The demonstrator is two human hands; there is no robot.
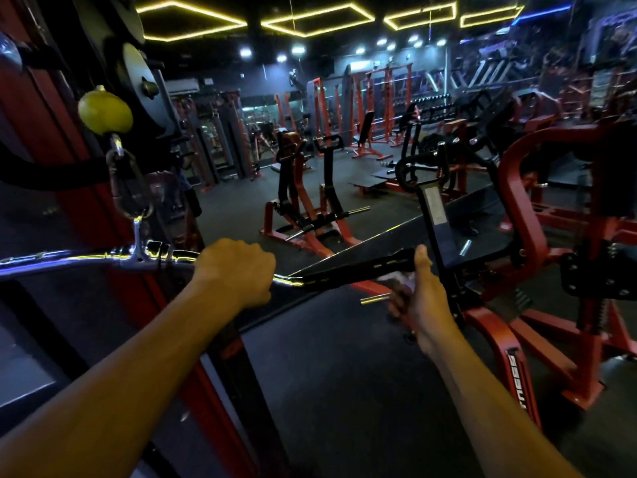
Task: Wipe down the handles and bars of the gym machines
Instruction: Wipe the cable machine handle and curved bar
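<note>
A chrome pulldown bar [69, 258] hangs level from a carabiner [129, 188] on the cable machine at the left. Its right end carries a black rubber grip [358, 272] that angles upward. My left hand [238, 270] is closed around the bar just left of that grip. At the grip's far end, my right hand [420, 298] presses a pale cloth [396, 279] against the underside, thumb up beside the tip. Most of the cloth is hidden by the hand and the grip.
A yellow ball stopper [105, 110] sits above the carabiner, with the red machine frame [79, 188] behind. A red plate-loaded machine [517, 188] stands close on the right, its black lever arm [436, 215] just behind my right hand. Dark rubber floor [344, 374] lies below.
</note>
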